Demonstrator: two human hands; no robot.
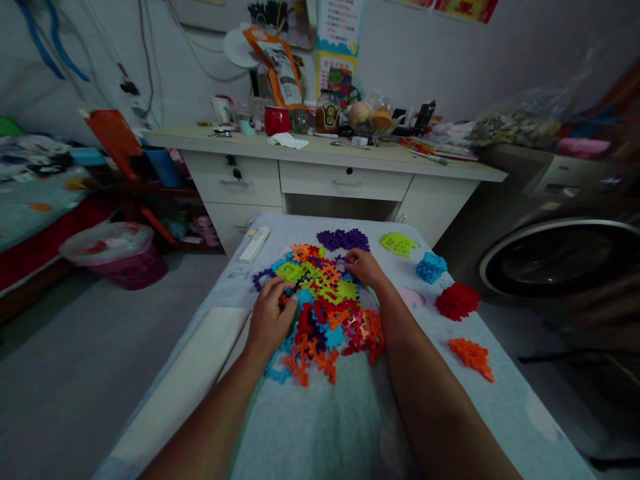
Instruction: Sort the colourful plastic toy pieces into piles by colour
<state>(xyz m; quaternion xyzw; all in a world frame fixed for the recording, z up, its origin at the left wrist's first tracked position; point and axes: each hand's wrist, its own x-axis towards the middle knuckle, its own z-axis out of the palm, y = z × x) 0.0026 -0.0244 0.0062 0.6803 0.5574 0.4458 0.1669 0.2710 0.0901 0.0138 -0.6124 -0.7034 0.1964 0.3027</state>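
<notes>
A mixed pile of gear-edged plastic building pieces (325, 283) in orange, lime, blue, red and purple lies mid-table. My left hand (273, 313) rests at the pile's left edge, its fingers spread and touching pieces. At the pile's upper right, my right hand (365, 267) has thumb and fingertips closed on a purple toothed piece (341, 263). Behind that hand sits a purple group of pieces (344, 239). Down the right side lie separate groups: lime pieces (399, 244), blue pieces (431, 267), red pieces (457, 301) and orange pieces (472, 358).
A pale cloth covers the table (340, 413). A white strip-shaped object (255, 245) lies at its far left. Beyond stands a white desk (320, 155) crowded with jars and a red cup (277, 121). A washing machine (560, 220) is at right, a lined pink bin (115, 257) at left.
</notes>
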